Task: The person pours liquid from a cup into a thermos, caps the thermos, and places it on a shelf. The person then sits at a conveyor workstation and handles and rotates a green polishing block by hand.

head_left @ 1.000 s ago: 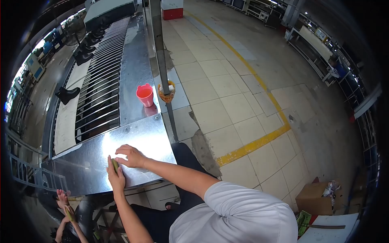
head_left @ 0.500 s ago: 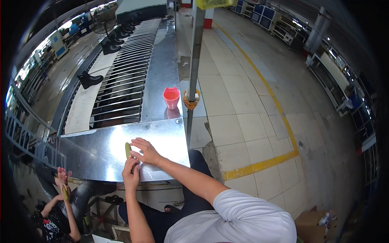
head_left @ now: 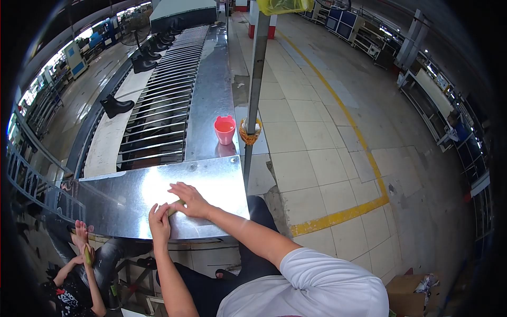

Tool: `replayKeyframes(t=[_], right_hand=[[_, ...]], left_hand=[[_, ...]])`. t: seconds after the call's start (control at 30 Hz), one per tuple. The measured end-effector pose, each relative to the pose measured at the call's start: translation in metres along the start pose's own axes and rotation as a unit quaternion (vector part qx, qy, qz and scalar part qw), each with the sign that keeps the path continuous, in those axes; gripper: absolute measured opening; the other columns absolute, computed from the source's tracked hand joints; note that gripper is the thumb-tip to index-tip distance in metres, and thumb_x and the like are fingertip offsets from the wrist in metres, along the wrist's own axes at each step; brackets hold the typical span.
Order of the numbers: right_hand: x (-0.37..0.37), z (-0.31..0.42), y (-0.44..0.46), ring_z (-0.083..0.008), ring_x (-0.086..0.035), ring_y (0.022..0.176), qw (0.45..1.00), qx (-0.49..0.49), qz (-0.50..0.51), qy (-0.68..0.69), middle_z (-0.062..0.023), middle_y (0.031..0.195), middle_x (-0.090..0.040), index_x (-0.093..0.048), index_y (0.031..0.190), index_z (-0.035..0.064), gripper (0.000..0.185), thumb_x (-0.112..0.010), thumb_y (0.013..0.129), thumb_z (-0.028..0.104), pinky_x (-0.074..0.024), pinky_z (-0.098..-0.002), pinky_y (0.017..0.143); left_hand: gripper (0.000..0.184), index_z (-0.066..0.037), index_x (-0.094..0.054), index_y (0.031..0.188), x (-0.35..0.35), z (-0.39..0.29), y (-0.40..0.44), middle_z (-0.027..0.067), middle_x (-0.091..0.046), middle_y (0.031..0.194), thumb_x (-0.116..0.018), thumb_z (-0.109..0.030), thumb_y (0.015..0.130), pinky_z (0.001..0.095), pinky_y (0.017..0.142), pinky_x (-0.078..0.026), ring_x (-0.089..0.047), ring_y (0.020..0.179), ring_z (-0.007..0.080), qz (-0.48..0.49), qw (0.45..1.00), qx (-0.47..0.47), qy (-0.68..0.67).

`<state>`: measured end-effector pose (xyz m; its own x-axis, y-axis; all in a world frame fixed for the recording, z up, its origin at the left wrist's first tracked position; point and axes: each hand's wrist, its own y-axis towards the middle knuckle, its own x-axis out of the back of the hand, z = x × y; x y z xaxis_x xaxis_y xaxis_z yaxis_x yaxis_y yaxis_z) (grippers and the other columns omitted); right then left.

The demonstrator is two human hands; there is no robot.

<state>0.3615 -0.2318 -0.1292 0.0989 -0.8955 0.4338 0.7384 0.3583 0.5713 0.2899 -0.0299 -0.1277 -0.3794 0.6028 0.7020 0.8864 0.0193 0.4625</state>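
Note:
A long, slim green object (head_left: 174, 210) slants low over the metal tabletop (head_left: 127, 203), between my two hands. Its exact kind is not clear. My left hand (head_left: 160, 223) is closed on its lower left end, thumb and fingers pinching it. At the other end, my right hand (head_left: 193, 203) grips it between thumb and palm, while its fingers stretch out to the left above the table. That upper end is partly hidden by the right hand.
A pink cup (head_left: 225, 132) stands beyond my hands, near a metal post (head_left: 255, 79). Ahead runs a roller conveyor (head_left: 158, 116) with black boots (head_left: 116, 106) along its left side. At lower left sits another person (head_left: 74, 296), holding a similar green object (head_left: 88, 255).
The green object has turned from nearly upright in view to slanting up to the right. My left hand has shifted left, and my right hand now covers the object's upper end.

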Motion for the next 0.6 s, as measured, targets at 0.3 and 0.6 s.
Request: replayKeyframes(t=[0.3,0.6], right_hand=[[-0.001,-0.012,0.005,-0.0406,-0.053,0.138,0.993,-0.032,0.061,0.095,-0.0156,0.127,-0.073,-0.073,0.124,0.0054,0.039,-0.068,0.101,0.036,-0.0407,-0.0505,0.117],[-0.004,-0.018,0.005,-0.041,-0.058,0.134,0.994,-0.049,0.05,0.079,-0.0165,0.128,-0.073,-0.073,0.125,0.0036,0.04,-0.069,0.1,0.035,-0.0441,-0.0489,0.114]], left_hand=[[0.03,0.0,-0.071,0.114,-0.024,-0.007,0.015,0.0172,-0.07,0.108,-0.076,-0.02,0.092,0.0497,0.094,-0.047,-0.063,0.105,0.0376,-0.127,0.975,0.177,0.043],[0.033,-0.01,-0.073,0.126,-0.004,-0.016,0.002,0.0198,-0.056,0.149,-0.065,-0.007,0.094,0.061,0.124,-0.025,-0.039,0.147,0.0498,0.005,0.987,0.077,0.14]])
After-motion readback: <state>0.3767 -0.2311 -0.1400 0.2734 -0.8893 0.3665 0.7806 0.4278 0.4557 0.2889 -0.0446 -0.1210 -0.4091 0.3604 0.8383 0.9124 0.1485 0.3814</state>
